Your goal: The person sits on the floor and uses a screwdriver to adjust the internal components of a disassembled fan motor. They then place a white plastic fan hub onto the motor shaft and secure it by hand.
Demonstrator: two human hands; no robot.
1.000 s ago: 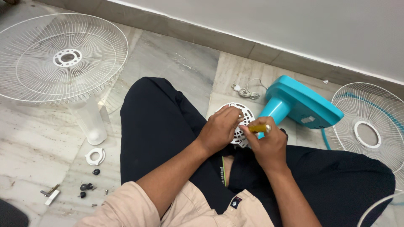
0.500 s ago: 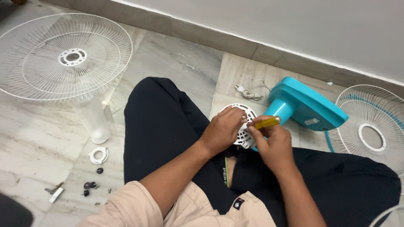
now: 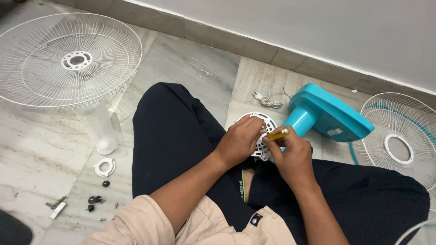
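you hold the round white fan part [image 3: 261,136] in your lap.
your left hand [image 3: 238,140] grips its left rim; your right hand [image 3: 293,156] fingers clamp the yellow screwdriver [image 3: 278,134], pointing left at it.

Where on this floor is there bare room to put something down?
Bare tile lies between the white fan guard and the power cord, along the wall base. It is crowded below the clear blade: white ring and small screws. Both hands, left hand and right hand, fill the lap.

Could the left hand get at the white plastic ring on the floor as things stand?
Probably yes: the left hand only steadies the round white motor cover, and open floor leads to the white ring beside the left leg.
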